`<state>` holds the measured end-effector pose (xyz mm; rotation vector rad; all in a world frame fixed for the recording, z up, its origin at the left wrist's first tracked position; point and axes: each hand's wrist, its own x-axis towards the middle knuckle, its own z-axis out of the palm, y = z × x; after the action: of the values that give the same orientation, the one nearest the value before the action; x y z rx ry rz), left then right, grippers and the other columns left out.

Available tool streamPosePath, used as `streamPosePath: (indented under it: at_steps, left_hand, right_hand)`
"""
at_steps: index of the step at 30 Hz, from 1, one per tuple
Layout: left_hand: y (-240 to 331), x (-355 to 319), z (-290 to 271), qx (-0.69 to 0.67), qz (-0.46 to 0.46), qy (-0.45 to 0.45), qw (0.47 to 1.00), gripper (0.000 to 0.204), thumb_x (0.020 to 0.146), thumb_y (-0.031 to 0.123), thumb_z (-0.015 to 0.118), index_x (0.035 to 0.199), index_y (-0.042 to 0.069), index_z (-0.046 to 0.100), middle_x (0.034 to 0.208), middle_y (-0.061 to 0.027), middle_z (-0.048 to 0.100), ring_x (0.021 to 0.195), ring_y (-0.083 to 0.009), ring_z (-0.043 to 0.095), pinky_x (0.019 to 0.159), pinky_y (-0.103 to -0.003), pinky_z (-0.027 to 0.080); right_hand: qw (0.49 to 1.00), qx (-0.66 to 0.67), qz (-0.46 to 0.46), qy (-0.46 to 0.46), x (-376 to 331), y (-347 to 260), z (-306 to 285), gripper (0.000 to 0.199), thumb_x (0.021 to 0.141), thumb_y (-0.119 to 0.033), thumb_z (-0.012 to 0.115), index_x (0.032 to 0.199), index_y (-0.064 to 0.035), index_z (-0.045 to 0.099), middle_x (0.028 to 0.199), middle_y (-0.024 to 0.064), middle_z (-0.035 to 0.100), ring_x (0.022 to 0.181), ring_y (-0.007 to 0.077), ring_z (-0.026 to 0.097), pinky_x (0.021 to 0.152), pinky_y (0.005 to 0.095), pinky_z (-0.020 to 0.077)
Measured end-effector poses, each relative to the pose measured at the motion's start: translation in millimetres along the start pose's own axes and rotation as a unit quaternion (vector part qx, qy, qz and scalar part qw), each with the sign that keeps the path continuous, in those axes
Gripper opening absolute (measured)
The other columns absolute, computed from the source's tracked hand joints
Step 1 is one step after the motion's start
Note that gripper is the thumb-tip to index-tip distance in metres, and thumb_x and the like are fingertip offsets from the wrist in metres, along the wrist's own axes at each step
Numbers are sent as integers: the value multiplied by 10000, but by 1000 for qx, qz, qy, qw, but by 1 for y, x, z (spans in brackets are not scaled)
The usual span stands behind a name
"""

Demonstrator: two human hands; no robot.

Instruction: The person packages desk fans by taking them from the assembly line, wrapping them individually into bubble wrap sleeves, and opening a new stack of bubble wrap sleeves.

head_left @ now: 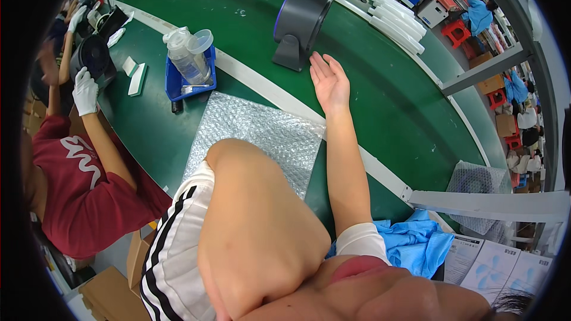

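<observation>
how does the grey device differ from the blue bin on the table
The grey device is a rounded drum on a stand; the blue bin is an open box.
The bin holds clear containers; the device stands with nothing on top.
The device is beside the right hand, beyond the white strip; the bin is on its near side.
Both rest on green surfaces.
</observation>
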<state>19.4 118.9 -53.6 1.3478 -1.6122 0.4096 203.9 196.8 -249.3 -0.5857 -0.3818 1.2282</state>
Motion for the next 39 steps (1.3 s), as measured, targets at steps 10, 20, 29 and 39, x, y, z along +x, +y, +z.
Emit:
streamPosePath:
  at_steps: [10,20,29,39]
  left_hand:
    - [-7,-20,-41,-49,-38,154,986,168,784,171,628,691,33,600,618,-40,516,518,-154,470,433,-223,383]
    - [-16,-7,-12,-40,76,235,968,281,830,293,547,693,48,555,696,-55,518,521,-171,452,402,-251,311]
    - [-20,-1,-3,-3,34,186,982,354,906,272,434,610,80,461,603,-18,405,464,-158,364,360,-254,222]
    - [-23,-2,-6,69,-47,145,986,510,640,493,689,496,111,383,479,15,382,436,-194,452,358,-302,314]
  right_hand:
    - [1000,7,3,16,1,2,2,246,832,-113,472,1042,14,493,1202,229,466,1159,327,421,974,397,332]
    - [998,42,-35,26,2,-4,-9,422,856,-189,481,1221,-25,347,1303,184,320,1193,359,353,991,416,307]
    - [997,61,-22,30,1,-4,-9,443,849,-182,491,1236,-47,324,1262,190,353,1151,321,382,989,415,303]
    - [993,118,-18,15,3,-7,-2,372,843,-172,504,1167,-66,355,1106,191,439,1045,310,438,959,400,339]
